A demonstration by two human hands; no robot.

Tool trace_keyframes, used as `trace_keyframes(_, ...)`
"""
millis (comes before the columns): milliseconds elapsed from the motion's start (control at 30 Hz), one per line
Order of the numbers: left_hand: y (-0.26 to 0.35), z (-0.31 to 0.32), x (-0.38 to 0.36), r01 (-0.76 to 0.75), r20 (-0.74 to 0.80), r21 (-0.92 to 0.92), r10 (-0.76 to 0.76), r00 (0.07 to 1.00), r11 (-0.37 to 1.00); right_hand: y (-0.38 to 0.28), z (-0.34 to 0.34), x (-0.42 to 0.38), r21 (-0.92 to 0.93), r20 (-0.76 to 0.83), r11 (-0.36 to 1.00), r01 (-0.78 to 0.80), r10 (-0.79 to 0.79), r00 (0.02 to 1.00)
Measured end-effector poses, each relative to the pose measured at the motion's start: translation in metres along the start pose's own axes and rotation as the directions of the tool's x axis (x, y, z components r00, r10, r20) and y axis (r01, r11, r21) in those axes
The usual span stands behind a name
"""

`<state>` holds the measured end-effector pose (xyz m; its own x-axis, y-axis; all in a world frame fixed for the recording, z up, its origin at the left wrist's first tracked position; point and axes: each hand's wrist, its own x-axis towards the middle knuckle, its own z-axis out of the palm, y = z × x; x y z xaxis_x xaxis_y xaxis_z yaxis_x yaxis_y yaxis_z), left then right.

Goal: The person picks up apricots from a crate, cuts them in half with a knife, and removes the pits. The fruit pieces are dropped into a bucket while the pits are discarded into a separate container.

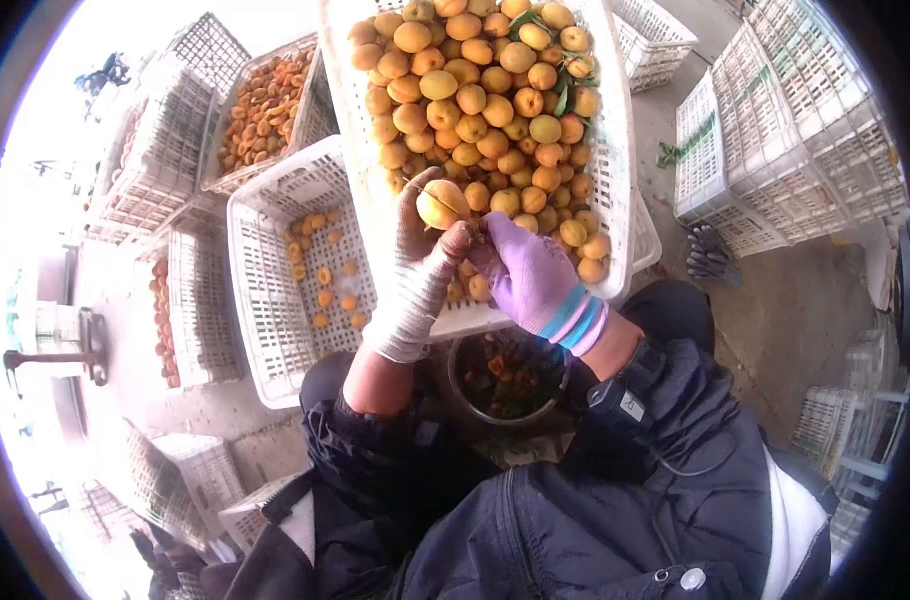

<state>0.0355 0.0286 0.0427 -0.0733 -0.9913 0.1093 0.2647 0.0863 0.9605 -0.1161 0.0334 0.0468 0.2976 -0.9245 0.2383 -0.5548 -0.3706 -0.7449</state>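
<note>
A large apricot (442, 204) with a visible seam is held up in my left hand (415, 270), which wears a dirty white glove with stained fingertips. Beside it my right hand (535, 270), in a purple glove with blue stripes at the cuff, has its fingers pressed together near the left thumb. Whatever lies between the right fingertips is too small to make out. Both hands are over the near edge of a white crate (613, 180) full of whole apricots (497, 110) with a few green leaves.
To the left, a white crate (258, 290) holds scattered apricot halves. More halves (267, 105) fill a crate behind it. A bowl (505, 378) with dark scraps sits between my knees. Stacked crates (785, 120) and dark gloves (712, 255) are at the right.
</note>
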Motion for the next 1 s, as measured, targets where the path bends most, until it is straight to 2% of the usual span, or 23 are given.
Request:
trace_keyframes(33,0.000,-0.001,0.001,0.010,-0.003,-0.051,-0.010,1.000,0.999,0.000,0.001,0.000,0.001,0.005,1.000,0.000,0.000,1.000)
trace_keyframes(167,-0.011,-0.002,-0.001,-0.115,-0.057,0.120,0.123,0.991,0.986,0.003,0.003,0.000,-0.053,-0.006,0.998,0.029,-0.029,1.000)
trace_keyframes(233,-0.024,-0.015,0.002,0.042,-0.108,-0.056,-0.048,0.993,0.998,0.006,0.005,0.000,-0.082,-0.002,0.996,0.048,-0.049,0.999)
trace_keyframes(300,-0.028,-0.014,0.005,0.036,-0.119,-0.046,-0.041,0.992,0.998,0.007,0.009,0.000,-0.126,-0.026,0.989,0.080,-0.084,0.996)
trace_keyframes(400,-0.007,0.005,-0.002,0.045,-0.115,0.050,-0.039,0.993,0.998,0.008,0.004,0.001,-0.121,-0.012,0.990,0.066,-0.068,0.998)
trace_keyframes(433,-0.009,0.003,-0.002,0.046,-0.114,0.051,-0.040,0.993,0.998,0.007,0.002,0.001,-0.119,0.005,0.992,0.037,-0.036,0.999)
trace_keyframes(500,-0.017,-0.005,-0.002,-0.034,-0.050,0.166,0.043,0.998,0.986,0.008,0.002,-0.001,-0.118,0.004,0.992,0.032,-0.032,0.999)
trace_keyframes(567,-0.032,-0.012,0.000,0.003,-0.077,0.183,0.011,0.997,0.983,0.012,0.004,-0.003,-0.119,0.001,0.992,0.031,-0.031,1.000)
trace_keyframes(633,-0.034,-0.013,0.002,0.139,-0.010,-0.199,-0.144,0.990,0.970,0.017,0.008,-0.004,-0.167,0.001,0.983,0.079,-0.080,0.997)
trace_keyframes(667,-0.036,-0.010,0.002,0.131,-0.060,-0.282,-0.153,0.986,0.951,0.019,0.009,-0.006,-0.167,-0.002,0.983,0.080,-0.081,0.997)
trace_keyframes(700,-0.032,-0.007,0.004,0.130,-0.058,-0.281,-0.152,0.987,0.951,0.018,0.008,-0.008,-0.182,0.013,0.979,0.090,-0.089,0.996)
trace_keyframes(767,-0.022,-0.002,0.010,0.117,-0.110,-0.716,-0.276,0.955,0.688,0.016,0.005,-0.011,-0.199,0.026,0.975,0.101,-0.097,0.995)
trace_keyframes(800,-0.026,-0.015,0.009,0.150,-0.020,-0.665,-0.218,0.976,0.732,0.015,0.002,-0.014,-0.200,0.045,0.974,0.109,-0.102,0.994)
trace_keyframes(833,-0.022,-0.024,0.010,0.148,-0.021,-0.664,-0.216,0.976,0.733,0.013,-0.001,-0.014,-0.201,0.065,0.972,0.119,-0.108,0.992)
trace_keyframes(900,-0.016,-0.037,0.013,0.122,0.073,-0.734,-0.100,0.992,0.668,0.010,-0.014,-0.013,-0.181,0.098,0.979,0.090,-0.073,0.993)
trace_keyframes(967,-0.015,-0.038,0.016,0.112,0.015,-0.706,-0.143,0.990,0.699,0.004,-0.028,-0.007,-0.020,0.157,0.995,-0.099,0.101,0.982)
trace_keyframes(1000,-0.016,-0.037,0.018,0.126,-0.005,-0.697,-0.180,0.984,0.706,0.005,-0.028,-0.005,0.025,0.095,0.987,-0.156,0.153,0.984)
